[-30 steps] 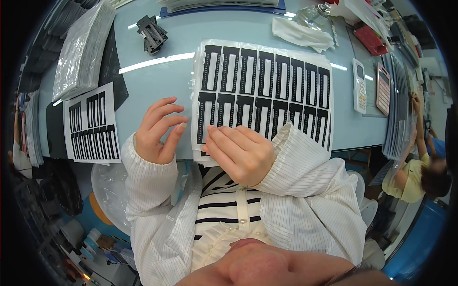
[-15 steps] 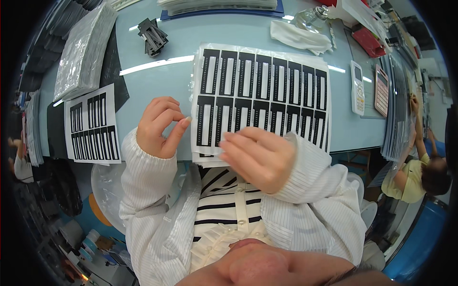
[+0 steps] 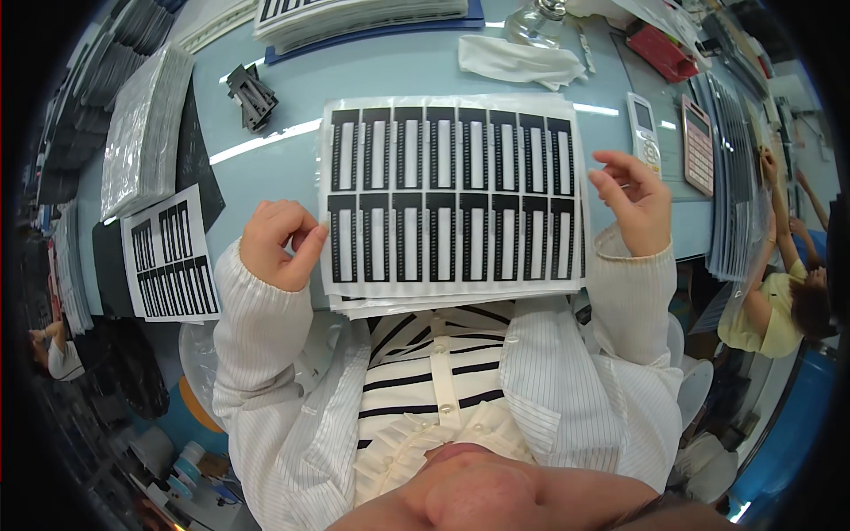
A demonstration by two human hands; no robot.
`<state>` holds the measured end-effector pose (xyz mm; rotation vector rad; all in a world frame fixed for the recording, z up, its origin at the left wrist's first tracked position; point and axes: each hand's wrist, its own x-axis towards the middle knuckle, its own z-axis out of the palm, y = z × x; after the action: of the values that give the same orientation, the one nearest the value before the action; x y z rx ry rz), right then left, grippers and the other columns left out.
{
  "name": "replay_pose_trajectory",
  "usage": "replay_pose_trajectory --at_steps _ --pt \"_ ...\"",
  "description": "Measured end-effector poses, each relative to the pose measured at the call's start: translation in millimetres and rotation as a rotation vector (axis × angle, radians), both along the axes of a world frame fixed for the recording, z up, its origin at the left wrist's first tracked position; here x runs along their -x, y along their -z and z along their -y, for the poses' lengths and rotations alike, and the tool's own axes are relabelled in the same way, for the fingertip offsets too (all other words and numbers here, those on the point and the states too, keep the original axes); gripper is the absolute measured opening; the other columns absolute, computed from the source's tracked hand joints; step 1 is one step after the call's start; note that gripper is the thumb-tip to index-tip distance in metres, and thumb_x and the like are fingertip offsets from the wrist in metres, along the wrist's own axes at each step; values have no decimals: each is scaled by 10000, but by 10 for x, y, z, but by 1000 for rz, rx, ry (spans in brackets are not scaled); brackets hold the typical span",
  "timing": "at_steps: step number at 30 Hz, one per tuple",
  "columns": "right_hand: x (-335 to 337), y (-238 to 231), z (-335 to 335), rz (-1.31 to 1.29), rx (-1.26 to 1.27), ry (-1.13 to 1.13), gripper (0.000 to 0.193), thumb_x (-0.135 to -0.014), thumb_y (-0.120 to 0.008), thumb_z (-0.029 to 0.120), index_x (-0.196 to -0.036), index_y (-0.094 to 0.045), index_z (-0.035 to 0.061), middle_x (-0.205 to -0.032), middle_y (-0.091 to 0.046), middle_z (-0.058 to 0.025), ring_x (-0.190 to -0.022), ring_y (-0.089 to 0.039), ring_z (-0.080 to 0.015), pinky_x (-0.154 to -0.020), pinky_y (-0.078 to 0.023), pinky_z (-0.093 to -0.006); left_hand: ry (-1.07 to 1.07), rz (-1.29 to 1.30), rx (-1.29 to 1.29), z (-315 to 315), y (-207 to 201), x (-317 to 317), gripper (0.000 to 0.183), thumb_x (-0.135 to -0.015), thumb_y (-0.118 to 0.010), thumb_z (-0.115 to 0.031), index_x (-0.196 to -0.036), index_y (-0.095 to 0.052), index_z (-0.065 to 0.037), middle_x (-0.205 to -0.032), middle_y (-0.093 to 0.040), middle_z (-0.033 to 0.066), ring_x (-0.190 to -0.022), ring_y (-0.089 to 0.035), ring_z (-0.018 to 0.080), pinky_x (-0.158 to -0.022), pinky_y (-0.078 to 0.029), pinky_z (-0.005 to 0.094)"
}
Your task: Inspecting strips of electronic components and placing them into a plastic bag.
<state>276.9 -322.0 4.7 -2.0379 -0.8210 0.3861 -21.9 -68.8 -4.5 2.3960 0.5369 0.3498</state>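
Note:
A stack of white sheets (image 3: 453, 288) lies in front of me, its top sheet bearing two rows of black frame-shaped strips (image 3: 474, 146) with pale slots. Beside the stack's left edge is my left hand (image 3: 282, 248), its fingers loosely bent and its thumb tip close to the edge; whether it touches the paper I cannot tell. My right hand (image 3: 639, 205) hovers off the right edge, thumb and forefinger apart, nothing between them. At left lies another sheet (image 3: 173, 252) with similar black strips, some places on it bare.
A small pile of loose black strips (image 3: 252, 96) lies beyond my left hand. Plastic-wrapped stacks (image 3: 146, 133) stand left. At the back are a sheet stack (image 3: 363, 26), a white cloth (image 3: 518, 62) and a glass bottle (image 3: 536, 25). A remote control (image 3: 644, 133) and pink calculator (image 3: 698, 146) lie right.
My right hand has moved from over the stack's near edge out to its right side, uncovering the lower row. The stack now lies straighter in view. My left hand stays by the left edge.

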Motion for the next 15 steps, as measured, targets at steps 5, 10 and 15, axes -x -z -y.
replay_pose_trajectory --at_steps 5,10,15 --pt "-23 53 -26 -171 33 -86 247 -789 -648 80 -1021 -595 16 -764 -551 20 -675 -508 -41 -598 -426 -166 4 -85 -4 1 -119 -32 143 -674 -603 -37 -575 -500 -34 -537 -477 48 -504 -400 194 -571 -325 302" --pt "5 186 -93 -309 -43 -72 252 -801 -631 78 -1034 -576 0 -744 -553 5 -598 -507 -44 -524 -418 -165 67 -91 254 15 -113 44 115 -710 -600 -57 -634 -534 -3 -563 -491 56 -534 -409 148 -530 -322 264" --pt "-69 96 -31 -502 -66 -14 231 -819 -608 81 -1020 -561 -23 -691 -571 -19 -520 -505 -52 -476 -392 -166 38 -173 281 66 -270 -79 128 -739 -622 -110 -698 -583 5 -582 -520 47 -539 -410 128 -516 -327 250"
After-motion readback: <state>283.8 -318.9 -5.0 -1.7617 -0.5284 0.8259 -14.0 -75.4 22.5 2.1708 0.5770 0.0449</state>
